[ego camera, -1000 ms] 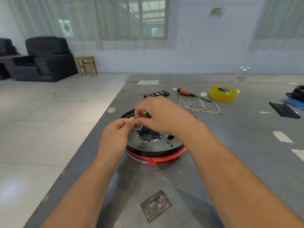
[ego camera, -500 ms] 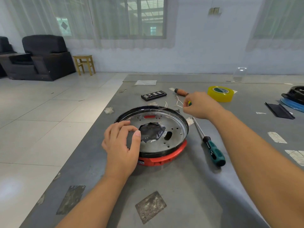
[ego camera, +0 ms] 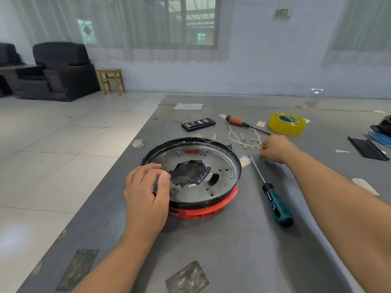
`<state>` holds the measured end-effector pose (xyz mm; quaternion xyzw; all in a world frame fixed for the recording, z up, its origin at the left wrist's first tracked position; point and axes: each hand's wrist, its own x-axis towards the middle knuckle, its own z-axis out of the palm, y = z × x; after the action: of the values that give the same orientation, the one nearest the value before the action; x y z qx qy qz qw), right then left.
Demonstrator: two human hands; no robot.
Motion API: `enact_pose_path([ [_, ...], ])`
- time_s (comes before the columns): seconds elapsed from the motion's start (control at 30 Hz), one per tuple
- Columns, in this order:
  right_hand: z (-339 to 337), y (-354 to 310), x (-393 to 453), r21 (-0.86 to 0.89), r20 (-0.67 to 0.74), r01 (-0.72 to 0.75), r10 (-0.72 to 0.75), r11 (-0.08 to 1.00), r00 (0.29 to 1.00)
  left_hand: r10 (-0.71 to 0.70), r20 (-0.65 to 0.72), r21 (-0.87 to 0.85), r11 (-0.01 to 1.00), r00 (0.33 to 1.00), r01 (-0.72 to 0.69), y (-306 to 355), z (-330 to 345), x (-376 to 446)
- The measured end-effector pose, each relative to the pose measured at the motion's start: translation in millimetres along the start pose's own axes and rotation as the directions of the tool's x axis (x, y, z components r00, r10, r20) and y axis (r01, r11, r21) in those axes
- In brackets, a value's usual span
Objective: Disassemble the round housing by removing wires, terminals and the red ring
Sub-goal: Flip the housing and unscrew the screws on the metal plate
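- Pulled wires (ego camera: 243,138) with terminals lie on the table beyond the round housing (ego camera: 191,170).
- My right hand (ego camera: 275,149) pinches a small yellow-green piece beside them.
- My left hand (ego camera: 146,191), fingers curled, steadies the housing's rim.
- The red ring (ego camera: 207,208) is underneath, not yet removed.

Head-worn view, single, wide-angle.
Looks forward and down across the grey table (ego camera: 232,250) from near, toward far windows (ego camera: 169,22).
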<state>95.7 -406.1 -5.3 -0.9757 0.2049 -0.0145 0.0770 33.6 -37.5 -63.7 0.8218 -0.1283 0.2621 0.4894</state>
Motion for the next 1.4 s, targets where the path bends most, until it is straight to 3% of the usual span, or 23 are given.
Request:
enact_pose_path([
  [0.37, 4, 10, 7, 0.128, 0.077, -0.059, 0.049, 0.99, 0.996, 0.001, 0.002, -0.007, 1.0, 1.0, -0.001, -1, 0, 2],
  [0.5, -8, 8, 1, 0.281, 0.039, -0.097, 0.089, 0.955, 0.995, -0.012, 0.015, 0.003, 1.0, 1.0, 0.012, -2, 0, 2],
  [0.57, -18, 4, -4, 0.461, 0.041, -0.114, 0.107, 0.88, 0.993, -0.017, 0.016, 0.008, 1.0, 1.0, 0.017, -3, 0, 2],
  [0.7, -40, -14, -25, 0.792, 0.171, -0.169, 0.053, 0.586, 0.984, -0.01, 0.021, 0.004, 1.0, 1.0, 0.01, 0, -1, 1],
  [0.77, -47, -28, -38, 0.884, 0.219, -0.203, 0.01, 0.422, 0.976, 0.011, 0.032, 0.014, 1.0, 0.999, -0.012, 3, -3, -2],
  [0.87, -53, -50, -56, 0.945, 0.219, -0.203, -0.036, 0.256, 0.975, 0.131, 0.057, 0.066, 0.989, 0.99, -0.134, 12, -5, -9],
  [1.0, -57, -77, -73, 0.979, 0.161, -0.151, -0.064, 0.135, 0.985, 0.328, 0.134, 0.13, 0.93, 0.935, -0.345, 32, -1, -22],
  [1.1, -55, -94, -82, 0.994, 0.102, -0.099, -0.073, 0.045, 0.992, 0.397, 0.23, 0.13, 0.892, 0.888, -0.433, 45, 4, -32],
  [1.3, -41, -127, -97, 0.996, 0.035, -0.037, -0.035, -0.076, 0.999, 0.31, 0.28, 0.223, 0.899, 0.908, -0.376, 52, 9, -38],
  [1.4, -38, -131, -109, 0.997, -0.001, -0.012, -0.164, -0.076, 0.986, 0.242, 0.223, 0.23, 0.928, 0.944, -0.292, 49, 7, -35],
])
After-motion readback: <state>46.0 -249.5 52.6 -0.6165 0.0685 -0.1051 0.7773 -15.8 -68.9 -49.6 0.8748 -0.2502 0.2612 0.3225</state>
